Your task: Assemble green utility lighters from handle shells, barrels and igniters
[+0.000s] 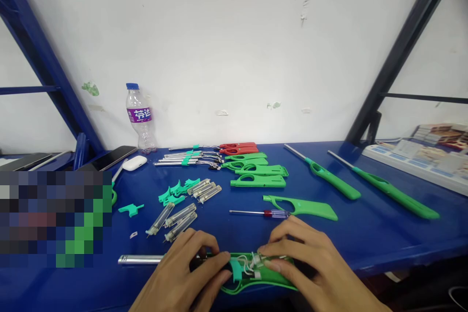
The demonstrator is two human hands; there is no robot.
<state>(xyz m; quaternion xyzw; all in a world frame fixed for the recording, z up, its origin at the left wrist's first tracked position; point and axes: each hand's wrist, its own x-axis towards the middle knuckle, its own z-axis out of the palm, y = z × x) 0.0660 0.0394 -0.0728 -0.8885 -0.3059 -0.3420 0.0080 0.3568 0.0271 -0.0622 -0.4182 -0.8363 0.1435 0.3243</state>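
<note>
Both my hands rest on an open green lighter shell [268,278] near the front edge of the blue table [365,224]. White wires and a teal trigger piece show inside the shell. A silver metal tube [141,259] sticks out of it to the left. My left hand [186,273] pinches the shell's left end where the tube joins. My right hand [310,265] presses its fingertips down on the wires at the shell's right part. Just beyond my hands lie a small red-handled screwdriver [261,213] and a green shell half [303,206].
Clear gas tubes [175,219], teal trigger parts [177,188], stacked green and red shells [256,168] and metal nozzles [186,158] lie mid-table. Two assembled green lighters [365,183] lie at right. A water bottle [140,119], earbud case [134,163] and phone [113,157] stand at back left.
</note>
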